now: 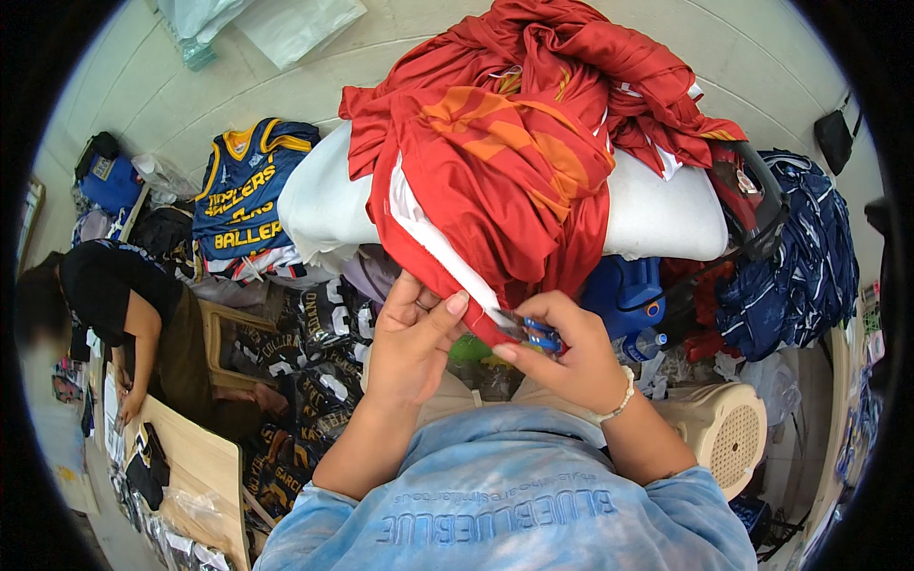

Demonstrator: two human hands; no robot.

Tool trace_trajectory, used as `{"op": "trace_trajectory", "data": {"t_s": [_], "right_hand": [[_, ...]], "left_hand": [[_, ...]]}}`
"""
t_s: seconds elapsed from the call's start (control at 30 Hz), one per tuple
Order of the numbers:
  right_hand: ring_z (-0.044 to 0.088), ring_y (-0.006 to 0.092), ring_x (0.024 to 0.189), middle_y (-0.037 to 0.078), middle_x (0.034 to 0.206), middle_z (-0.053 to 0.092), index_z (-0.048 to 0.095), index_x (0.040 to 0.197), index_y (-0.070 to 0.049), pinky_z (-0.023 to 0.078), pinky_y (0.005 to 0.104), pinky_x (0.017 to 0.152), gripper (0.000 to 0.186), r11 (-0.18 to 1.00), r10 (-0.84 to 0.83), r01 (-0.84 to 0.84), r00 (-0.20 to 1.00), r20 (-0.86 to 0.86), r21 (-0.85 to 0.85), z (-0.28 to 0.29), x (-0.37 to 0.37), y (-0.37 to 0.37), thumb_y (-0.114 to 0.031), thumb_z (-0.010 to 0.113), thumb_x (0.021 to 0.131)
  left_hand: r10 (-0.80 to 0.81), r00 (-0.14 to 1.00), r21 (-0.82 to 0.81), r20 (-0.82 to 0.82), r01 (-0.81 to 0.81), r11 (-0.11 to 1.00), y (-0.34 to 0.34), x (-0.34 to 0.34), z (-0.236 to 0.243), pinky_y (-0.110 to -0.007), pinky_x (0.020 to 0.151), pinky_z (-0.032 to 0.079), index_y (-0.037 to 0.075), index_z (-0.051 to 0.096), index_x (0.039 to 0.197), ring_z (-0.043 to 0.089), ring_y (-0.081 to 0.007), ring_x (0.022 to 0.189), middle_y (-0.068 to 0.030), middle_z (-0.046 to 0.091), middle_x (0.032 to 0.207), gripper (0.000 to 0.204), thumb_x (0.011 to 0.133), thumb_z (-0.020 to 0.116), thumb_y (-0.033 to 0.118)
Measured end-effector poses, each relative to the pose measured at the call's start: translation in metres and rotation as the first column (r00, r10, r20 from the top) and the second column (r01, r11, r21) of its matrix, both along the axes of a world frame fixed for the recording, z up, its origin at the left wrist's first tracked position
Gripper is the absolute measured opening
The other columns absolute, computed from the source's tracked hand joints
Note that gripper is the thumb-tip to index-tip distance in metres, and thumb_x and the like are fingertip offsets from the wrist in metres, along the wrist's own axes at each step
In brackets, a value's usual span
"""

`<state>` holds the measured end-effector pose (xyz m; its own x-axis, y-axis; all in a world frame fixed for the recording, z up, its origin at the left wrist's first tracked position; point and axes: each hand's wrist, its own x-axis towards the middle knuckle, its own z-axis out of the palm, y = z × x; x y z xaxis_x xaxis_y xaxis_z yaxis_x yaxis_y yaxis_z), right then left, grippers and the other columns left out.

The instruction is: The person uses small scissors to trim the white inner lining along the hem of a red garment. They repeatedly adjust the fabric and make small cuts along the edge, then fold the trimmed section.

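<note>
A heap of red fabric [495, 219] with orange stripes lies on a white padded board [657, 219], part of it hanging toward me. A white strip [428, 238] runs along a red edge. My left hand [409, 347] pinches this edge between thumb and fingers. My right hand [566, 347] is closed around small cutting snips [538, 333] with blue handles, their metal tip at the white strip near my left thumb.
A person [114, 295] bends at the left near a wooden board [205, 485]. Around me are a navy-and-yellow jersey [238, 200], black printed garments [314, 381], navy fabric piles [790, 257], a dark iron [752, 200], a blue container [619, 295] and a beige plastic stool [714, 438].
</note>
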<state>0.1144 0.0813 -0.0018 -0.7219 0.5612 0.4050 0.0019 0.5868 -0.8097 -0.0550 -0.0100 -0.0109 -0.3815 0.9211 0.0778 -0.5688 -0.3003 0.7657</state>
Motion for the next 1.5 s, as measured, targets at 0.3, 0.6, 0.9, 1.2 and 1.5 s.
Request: {"op": "trace_trajectory", "data": {"t_s": [0.3,0.6,0.9,1.2,1.5], "right_hand": [[0.058,0.0108,0.065,0.008,0.077,0.064,0.064,0.087,0.001,0.046,0.0226,0.060,0.025,0.988,-0.145,0.152,0.976,-0.161,0.033,-0.005,-0.004,-0.007,-0.011,0.081,0.072],[0.063,0.0152,0.065,0.011,0.076,0.065,0.064,0.088,0.000,0.048,0.0251,0.060,0.029,0.977,-0.146,0.170,0.973,-0.180,0.126,-0.007,-0.009,-0.009,-0.011,0.083,0.069],[0.063,0.0159,0.064,0.010,0.075,0.065,0.063,0.085,0.000,0.049,0.0264,0.059,0.025,0.983,-0.149,0.166,0.970,-0.190,0.076,-0.002,-0.012,-0.011,-0.011,0.081,0.072],[0.051,0.0075,0.060,0.001,0.070,0.058,0.061,0.087,-0.002,0.042,0.0234,0.054,0.019,0.969,-0.103,0.069,0.985,-0.137,-0.238,0.001,-0.013,-0.014,-0.013,0.075,0.080],[0.048,0.0034,0.068,-0.001,0.077,0.057,0.057,0.094,-0.002,0.041,0.0201,0.061,0.025,0.910,-0.019,-0.015,0.997,-0.077,-0.415,-0.003,-0.006,-0.004,-0.013,0.074,0.081]], "left_hand": [[0.042,0.997,-0.025,-0.062,-0.044,0.999,-0.003,0.010,0.012,-0.034,0.089,0.054,0.002,0.038,0.136,0.060,-0.0219,0.110,-0.0154,0.057,0.122,0.051,0.088,0.054,-0.007],[0.014,1.000,-0.021,-0.020,-0.015,1.000,-0.006,0.008,0.006,-0.031,0.085,0.056,0.003,0.036,0.137,0.062,-0.0206,0.105,-0.0146,0.059,0.119,0.052,0.088,0.054,-0.006],[0.061,0.997,-0.001,-0.039,-0.061,0.998,-0.007,0.013,0.008,-0.030,0.085,0.054,0.003,0.039,0.135,0.065,-0.0170,0.098,-0.0105,0.064,0.109,0.049,0.090,0.056,-0.003],[0.041,0.998,0.021,-0.038,-0.041,0.999,-0.007,0.013,0.007,-0.029,0.085,0.054,0.004,0.040,0.134,0.064,-0.0168,0.100,-0.0105,0.063,0.110,0.048,0.089,0.057,-0.004],[0.119,0.993,-0.010,-0.006,-0.119,0.993,-0.001,0.011,0.008,-0.030,0.085,0.054,0.005,0.042,0.134,0.063,-0.0169,0.101,-0.0086,0.062,0.112,0.047,0.090,0.056,-0.003]]}}
